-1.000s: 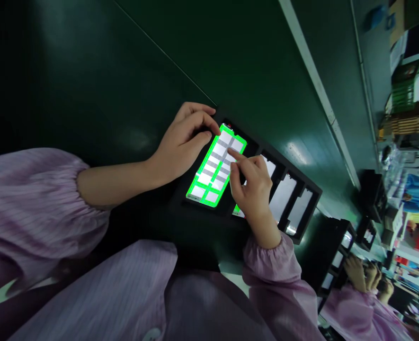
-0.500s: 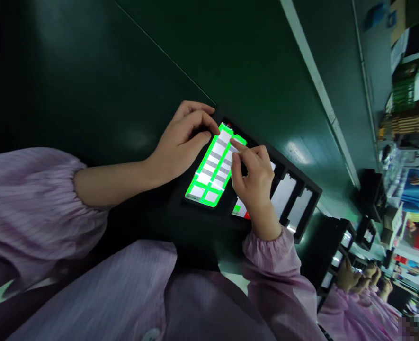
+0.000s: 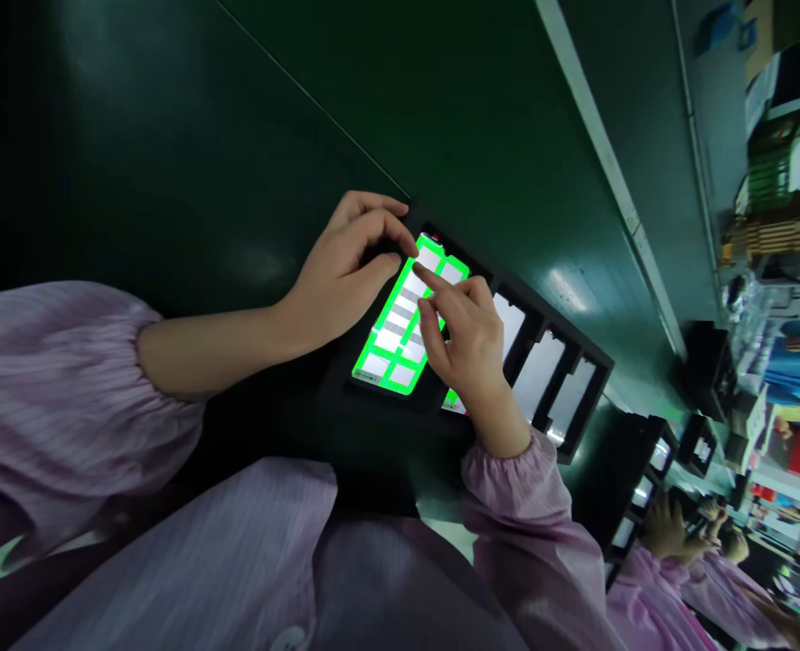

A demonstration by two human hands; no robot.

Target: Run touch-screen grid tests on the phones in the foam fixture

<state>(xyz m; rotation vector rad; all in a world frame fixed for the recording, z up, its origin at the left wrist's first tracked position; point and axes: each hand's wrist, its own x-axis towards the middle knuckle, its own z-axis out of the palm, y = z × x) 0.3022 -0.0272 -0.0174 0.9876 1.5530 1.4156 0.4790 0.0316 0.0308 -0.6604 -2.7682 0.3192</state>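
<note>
A phone-sized lit screen (image 3: 392, 344) with a green grid and white and grey bars lies in the end slot of a black tray (image 3: 433, 380). My left hand (image 3: 345, 271) hovers at its left side, fingers apart and curved, with the index fingertip by the upper left edge. It holds nothing. Over the screen, my right hand (image 3: 464, 330) points with its index finger, whose tip is on the upper left column. Its other fingers are curled and its thumb stands apart. Whether the fingertip presses the glass is hard to see.
More screens lie in the other slots, such as a pale screen (image 3: 539, 375). A dark green table (image 3: 237, 136) spreads beyond. At lower right, a co-worker's hand (image 3: 667, 529) is near another black tray (image 3: 650, 443). A green crate (image 3: 776, 158) stands at far right.
My right index finger has moved left across the screen, from the right column to the left one. Fewer grey bars show near the top. My left hand has hardly moved.
</note>
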